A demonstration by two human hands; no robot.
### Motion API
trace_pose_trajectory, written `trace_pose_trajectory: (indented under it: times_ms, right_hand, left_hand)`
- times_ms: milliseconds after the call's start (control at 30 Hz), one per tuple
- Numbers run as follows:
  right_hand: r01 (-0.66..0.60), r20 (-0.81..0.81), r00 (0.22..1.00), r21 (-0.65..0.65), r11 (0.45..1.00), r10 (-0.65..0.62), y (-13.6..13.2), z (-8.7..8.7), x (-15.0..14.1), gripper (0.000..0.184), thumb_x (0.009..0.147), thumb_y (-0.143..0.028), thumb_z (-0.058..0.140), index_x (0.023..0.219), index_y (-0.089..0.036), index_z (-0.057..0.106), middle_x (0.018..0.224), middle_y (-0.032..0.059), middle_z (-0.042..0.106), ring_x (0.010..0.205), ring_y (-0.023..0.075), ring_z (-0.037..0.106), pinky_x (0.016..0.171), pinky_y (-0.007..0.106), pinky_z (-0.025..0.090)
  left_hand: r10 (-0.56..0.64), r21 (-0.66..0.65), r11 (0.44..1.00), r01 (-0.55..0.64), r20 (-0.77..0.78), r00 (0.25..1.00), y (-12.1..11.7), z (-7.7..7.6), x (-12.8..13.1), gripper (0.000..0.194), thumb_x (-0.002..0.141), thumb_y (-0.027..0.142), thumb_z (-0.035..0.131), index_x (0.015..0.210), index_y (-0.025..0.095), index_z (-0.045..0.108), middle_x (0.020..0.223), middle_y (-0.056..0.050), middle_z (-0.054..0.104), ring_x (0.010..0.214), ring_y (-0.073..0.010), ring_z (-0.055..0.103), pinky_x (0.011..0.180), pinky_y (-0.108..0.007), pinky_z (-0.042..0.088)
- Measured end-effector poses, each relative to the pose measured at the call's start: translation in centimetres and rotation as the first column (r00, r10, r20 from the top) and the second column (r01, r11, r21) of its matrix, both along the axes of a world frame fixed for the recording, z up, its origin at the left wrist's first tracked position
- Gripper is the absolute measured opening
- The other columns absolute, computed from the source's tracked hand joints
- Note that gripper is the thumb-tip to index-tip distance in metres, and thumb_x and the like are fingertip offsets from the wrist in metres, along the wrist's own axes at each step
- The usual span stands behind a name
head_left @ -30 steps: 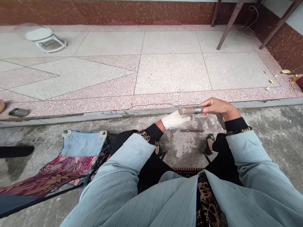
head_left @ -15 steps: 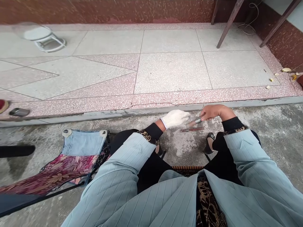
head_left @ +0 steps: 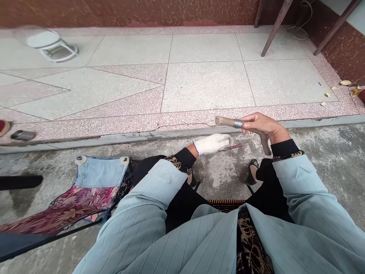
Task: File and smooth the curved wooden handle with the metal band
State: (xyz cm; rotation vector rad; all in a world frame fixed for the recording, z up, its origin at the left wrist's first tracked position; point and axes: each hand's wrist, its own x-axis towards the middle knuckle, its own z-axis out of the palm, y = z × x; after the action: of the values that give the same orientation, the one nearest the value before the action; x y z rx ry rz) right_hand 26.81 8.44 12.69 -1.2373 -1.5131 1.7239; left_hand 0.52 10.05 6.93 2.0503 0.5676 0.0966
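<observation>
My right hand is bare and closed around a bent wooden stick. Silvery wire is wound round this stick close to my fingertips. Its blunt end points left, and the other part bends down beside my wrist. Lower and to the left, my left hand wears a white knit glove, its fingers drawn together. A small greyish bit shows at the glove's fingertips, too unclear to name. Just under those fingertips runs a thin reddish-brown rod; whether the glove grips it I cannot tell.
A raised tiled step lies ahead, above rough concrete. On the left stand a folding fabric chair and, on the step, a white stool. Wooden legs rise at upper right. Pale scraps lie at far right.
My right hand has raised the bent wooden stick up and away from the glove. The reddish-brown rod appears slightly higher and more tilted. My left hand has shifted only a little.
</observation>
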Motion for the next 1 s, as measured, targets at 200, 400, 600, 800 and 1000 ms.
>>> trace_pose_trajectory:
  times_ms: [200, 400, 600, 800, 1000]
  right_hand:
    - [0.135, 0.121, 0.984, -0.052, 0.989, -0.128, 0.3, -1.0, -0.5, 0.041, 0.075, -0.042, 0.081, 0.109, -0.018, 0.08, 0.069, -0.0004, 0.067, 0.056, 0.0094, 0.051, 0.053, 0.024, 0.041]
    - [0.065, 0.305, 0.951, -0.029, 0.997, -0.053, 0.6, -1.2, -0.6, 0.023, 0.076, -0.036, 0.076, 0.085, -0.015, 0.077, 0.062, -0.0016, 0.061, 0.052, 0.0085, 0.047, 0.052, 0.024, 0.037]
    - [0.028, 0.574, 0.817, 0.046, 0.999, -0.049, 1.2, -1.6, -1.0, 0.025, 0.087, -0.035, 0.066, 0.093, -0.014, 0.078, 0.067, 0.0013, 0.063, 0.057, 0.0113, 0.052, 0.06, 0.028, 0.041]
    - [-0.26, 0.896, 0.411, -0.058, 0.964, 0.165, 1.3, -2.6, -2.0, 0.022, 0.085, -0.031, 0.07, 0.093, -0.015, 0.083, 0.076, 0.0086, 0.07, 0.07, 0.0192, 0.06, 0.065, 0.032, 0.039]
    - [-0.557, 0.196, 0.782, -0.205, 0.805, 0.591, 0.0, 0.0, -0.6, 0.044, 0.076, -0.046, 0.08, 0.109, -0.017, 0.081, 0.073, 0.0005, 0.068, 0.06, 0.0109, 0.054, 0.06, 0.026, 0.041]
  left_hand:
    - [-0.081, 0.122, 0.989, 0.082, -0.009, 0.997, -0.3, 0.4, 0.3, 0.041, 0.105, 0.042, 0.034, 0.099, 0.017, 0.066, 0.083, -0.002, 0.066, 0.073, -0.0143, 0.059, 0.072, -0.026, 0.044]
    - [-0.104, 0.313, 0.939, 0.141, -0.132, 0.986, -0.2, -0.5, 0.4, 0.036, 0.104, 0.038, 0.036, 0.093, 0.017, 0.063, 0.083, -0.004, 0.067, 0.071, -0.0149, 0.058, 0.068, -0.027, 0.041]
    - [0.037, 0.54, 0.831, 0.131, -0.289, 0.957, -0.4, -1.6, 0.7, 0.037, 0.104, 0.035, 0.035, 0.099, 0.017, 0.067, 0.081, -0.008, 0.071, 0.069, -0.0202, 0.065, 0.062, -0.03, 0.039]
    - [0.122, 0.689, 0.695, 0.205, -0.395, 0.911, -1.1, -0.8, 1.0, 0.037, 0.103, 0.032, 0.036, 0.104, 0.015, 0.069, 0.075, -0.012, 0.071, 0.066, -0.0249, 0.069, 0.059, -0.031, 0.039]
    - [0.119, 0.601, 0.799, 0.01, -0.175, 0.977, 1.2, 0.9, -0.4, 0.036, 0.106, 0.032, 0.036, 0.119, 0.018, 0.067, 0.106, -0.009, 0.075, 0.092, -0.0208, 0.071, 0.078, -0.03, 0.05]
